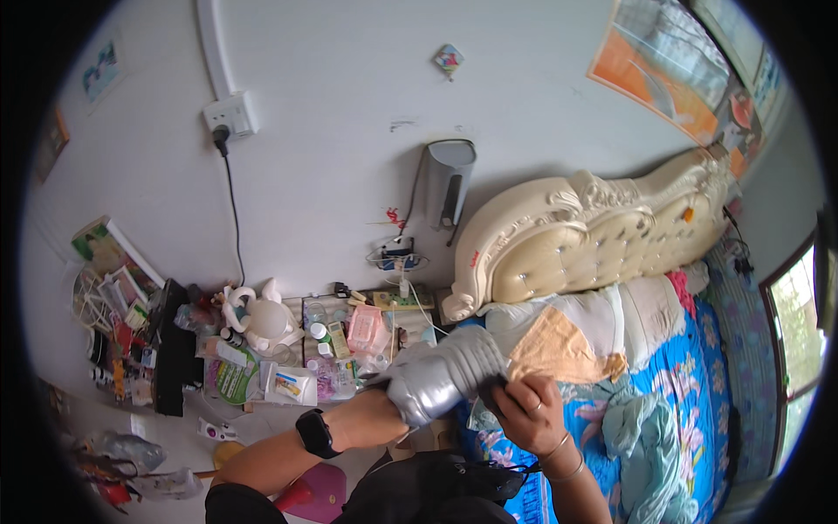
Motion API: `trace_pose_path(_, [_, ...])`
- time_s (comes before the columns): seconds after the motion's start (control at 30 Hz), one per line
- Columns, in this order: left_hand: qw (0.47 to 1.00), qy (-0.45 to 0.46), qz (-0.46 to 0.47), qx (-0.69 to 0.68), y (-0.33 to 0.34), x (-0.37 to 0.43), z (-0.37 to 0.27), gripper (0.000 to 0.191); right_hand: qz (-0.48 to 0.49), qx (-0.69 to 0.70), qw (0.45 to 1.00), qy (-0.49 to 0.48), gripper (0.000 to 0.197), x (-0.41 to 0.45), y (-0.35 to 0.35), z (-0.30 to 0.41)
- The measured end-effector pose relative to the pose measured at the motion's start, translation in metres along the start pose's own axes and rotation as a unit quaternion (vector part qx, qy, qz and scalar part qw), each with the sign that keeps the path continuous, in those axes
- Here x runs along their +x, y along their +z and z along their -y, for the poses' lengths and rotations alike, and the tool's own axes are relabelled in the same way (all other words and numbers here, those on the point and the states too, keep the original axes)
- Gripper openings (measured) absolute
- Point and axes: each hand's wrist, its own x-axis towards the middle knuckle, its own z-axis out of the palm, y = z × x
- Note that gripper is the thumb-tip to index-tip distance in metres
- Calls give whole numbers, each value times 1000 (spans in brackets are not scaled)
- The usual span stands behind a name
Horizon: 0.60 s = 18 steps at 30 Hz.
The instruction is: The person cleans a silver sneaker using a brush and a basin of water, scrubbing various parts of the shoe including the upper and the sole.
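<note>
A shiny silver object (pixel 452 373) with a rounded body and ribbed rings is held up before me, tilted upward to the right. What it is exactly, I cannot tell. My right hand (pixel 527 412), with a ring and bangles, grips its dark edge at the right end. The forearm of my left arm, wearing a black smartwatch (pixel 316 434), reaches to the object's lower left end. My left hand is hidden behind or inside the silver object, so its fingers do not show. Beyond the object lies an orange cloth (pixel 556 344) on the bed.
A cluttered table (pixel 255 396) at left carries bottles, a pink wipes pack (pixel 366 327) and a white figurine lamp (pixel 267 318). The bed, with a cream tufted headboard (pixel 589 236), blue floral sheet (pixel 674 373) and teal cloth (pixel 645 432), stands at right. A power strip (pixel 406 299) trails cables.
</note>
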Motion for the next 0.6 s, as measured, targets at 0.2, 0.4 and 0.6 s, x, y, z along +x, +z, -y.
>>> trace_pose_path(0.2, [995, -22, 51, -84, -28, 15, -6, 36, -106, 605, 374, 694, 39, -100, 35, 24])
trace_pose_path(0.4, [979, 60, 85, -174, -20, 44, -19, 36, -41, 815, 279, 506, 109, -84, 29, 29])
trace_pose_path(0.6, [741, -82, 125, -654, 25, 53, -15, 36, -46, 780, 311, 541, 74, -112, 14, 32])
